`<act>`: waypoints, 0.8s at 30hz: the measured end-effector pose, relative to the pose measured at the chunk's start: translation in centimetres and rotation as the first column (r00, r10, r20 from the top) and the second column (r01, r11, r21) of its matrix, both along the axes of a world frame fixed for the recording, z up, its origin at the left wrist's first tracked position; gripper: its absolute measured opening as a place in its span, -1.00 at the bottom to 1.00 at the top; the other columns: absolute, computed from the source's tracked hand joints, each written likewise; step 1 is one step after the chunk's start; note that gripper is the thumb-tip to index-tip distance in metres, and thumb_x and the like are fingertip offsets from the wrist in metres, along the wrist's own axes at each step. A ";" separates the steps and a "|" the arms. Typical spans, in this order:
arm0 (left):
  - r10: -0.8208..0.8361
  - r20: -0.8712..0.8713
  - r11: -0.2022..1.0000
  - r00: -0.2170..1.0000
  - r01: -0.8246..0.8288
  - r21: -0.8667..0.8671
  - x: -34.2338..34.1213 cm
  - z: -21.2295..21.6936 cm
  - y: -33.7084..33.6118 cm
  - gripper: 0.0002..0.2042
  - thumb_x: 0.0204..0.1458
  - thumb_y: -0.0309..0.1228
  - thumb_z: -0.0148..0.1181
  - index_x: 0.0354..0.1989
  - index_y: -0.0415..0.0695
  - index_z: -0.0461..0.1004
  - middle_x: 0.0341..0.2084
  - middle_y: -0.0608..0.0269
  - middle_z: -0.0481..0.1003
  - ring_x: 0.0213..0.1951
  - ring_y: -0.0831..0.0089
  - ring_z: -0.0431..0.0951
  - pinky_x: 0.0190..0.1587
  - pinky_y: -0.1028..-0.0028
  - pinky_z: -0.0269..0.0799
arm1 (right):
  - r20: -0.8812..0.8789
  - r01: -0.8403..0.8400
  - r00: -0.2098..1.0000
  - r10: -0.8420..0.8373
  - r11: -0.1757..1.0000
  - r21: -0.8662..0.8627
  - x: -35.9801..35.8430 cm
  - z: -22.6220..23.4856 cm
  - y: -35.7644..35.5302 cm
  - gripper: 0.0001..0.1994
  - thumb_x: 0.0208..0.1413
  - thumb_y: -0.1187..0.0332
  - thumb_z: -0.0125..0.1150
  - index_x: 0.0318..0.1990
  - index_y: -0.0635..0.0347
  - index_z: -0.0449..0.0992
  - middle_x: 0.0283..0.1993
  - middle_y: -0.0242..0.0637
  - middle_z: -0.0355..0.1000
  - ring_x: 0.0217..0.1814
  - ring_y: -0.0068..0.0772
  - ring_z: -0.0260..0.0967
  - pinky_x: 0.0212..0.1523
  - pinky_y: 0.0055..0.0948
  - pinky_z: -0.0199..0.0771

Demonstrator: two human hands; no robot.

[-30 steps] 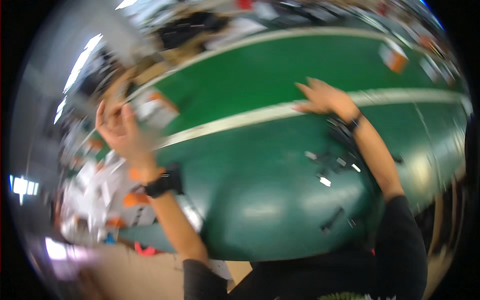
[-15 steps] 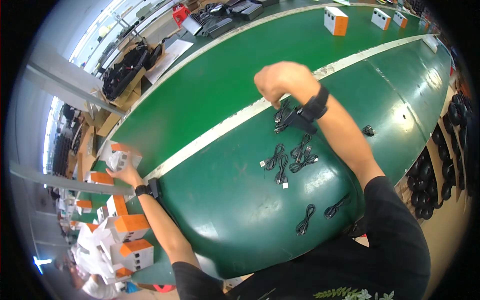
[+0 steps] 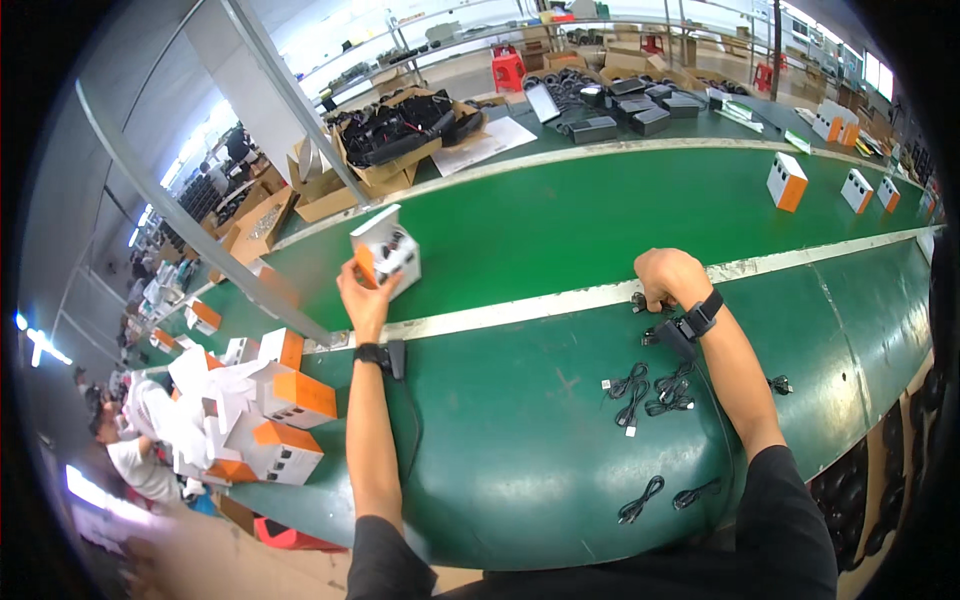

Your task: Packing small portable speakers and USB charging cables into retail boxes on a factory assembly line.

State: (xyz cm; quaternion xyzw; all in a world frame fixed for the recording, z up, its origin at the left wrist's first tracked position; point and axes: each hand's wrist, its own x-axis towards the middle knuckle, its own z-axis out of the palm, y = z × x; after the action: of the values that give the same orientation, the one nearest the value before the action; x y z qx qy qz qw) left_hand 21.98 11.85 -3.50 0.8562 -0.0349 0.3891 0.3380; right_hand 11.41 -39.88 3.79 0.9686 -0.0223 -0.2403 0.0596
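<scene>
My left hand (image 3: 366,300) grips a small white-and-orange box (image 3: 405,268) by its orange side, over the far green strip. The lid stands up, and dark items show inside, too small to name. Further right, my right hand (image 3: 675,278) is closed, with its fingertips pinching a coiled black cable (image 3: 638,301) by the pale dividing rail (image 3: 560,302). The fingers partly hide that cable. Several more bundled black USB cables (image 3: 632,385) lie below this hand on the near green surface. Two bundles (image 3: 640,499) rest closer to me.
White-and-orange boxes (image 3: 290,452), several with lids up, crowd the left end beside a metal post (image 3: 215,235). Three boxes (image 3: 787,182) stand far right. Across the belt are a carton of black goods (image 3: 400,130) and dark boxes (image 3: 592,130). Another person (image 3: 140,465) is at far left.
The head view has turned, shifting the scene. My left hand has brought the box nearer the middle, its open top now showing. My right hand has come down onto a cable.
</scene>
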 end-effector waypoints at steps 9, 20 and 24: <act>-0.525 -0.237 0.842 0.817 0.459 -0.284 -19.0 0.2 -12.0 -0.15 -0.13 -0.39 0.75 0.33 -0.17 0.32 0.18 0.11 0.54 0.24 0.29 0.60 0.34 0.20 0.49 | 0.422 -0.643 0.763 0.490 0.505 0.576 -5.9 8.3 3.5 -0.83 -0.06 0.42 0.41 -0.30 0.27 0.65 -0.37 -0.23 0.63 -0.36 -0.25 0.60 -0.29 -0.25 0.59; -0.717 -0.108 0.641 0.689 0.591 -0.490 -21.1 -0.4 -13.8 -0.27 0.11 -0.36 0.50 0.41 -0.22 0.25 0.18 0.03 0.56 0.19 0.21 0.62 0.29 0.20 0.49 | 0.903 -0.942 0.176 0.392 0.335 0.038 -10.9 3.1 15.1 -0.78 0.00 0.39 0.48 -0.17 0.19 0.72 -0.21 -0.35 0.51 0.06 -0.23 0.46 -0.27 -0.29 0.66; -0.772 -0.154 0.590 0.616 0.607 -0.532 -21.4 -0.2 -13.1 -0.21 0.14 -0.29 0.54 0.47 -0.20 0.21 0.22 0.19 0.43 0.28 0.37 0.45 0.39 0.31 0.35 | 0.929 -0.887 0.150 0.339 0.461 -0.025 -10.9 1.7 15.4 -0.75 -0.02 0.39 0.45 -0.14 0.22 0.74 -0.22 -0.33 0.51 0.08 -0.18 0.45 -0.13 -0.22 0.62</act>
State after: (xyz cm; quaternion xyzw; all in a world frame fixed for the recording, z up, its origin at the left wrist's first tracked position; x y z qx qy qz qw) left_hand 0.57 -1.25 -3.70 0.7313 -0.2201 0.0522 0.6434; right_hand 0.53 -24.45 5.54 0.8246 0.4453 0.3205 -0.1380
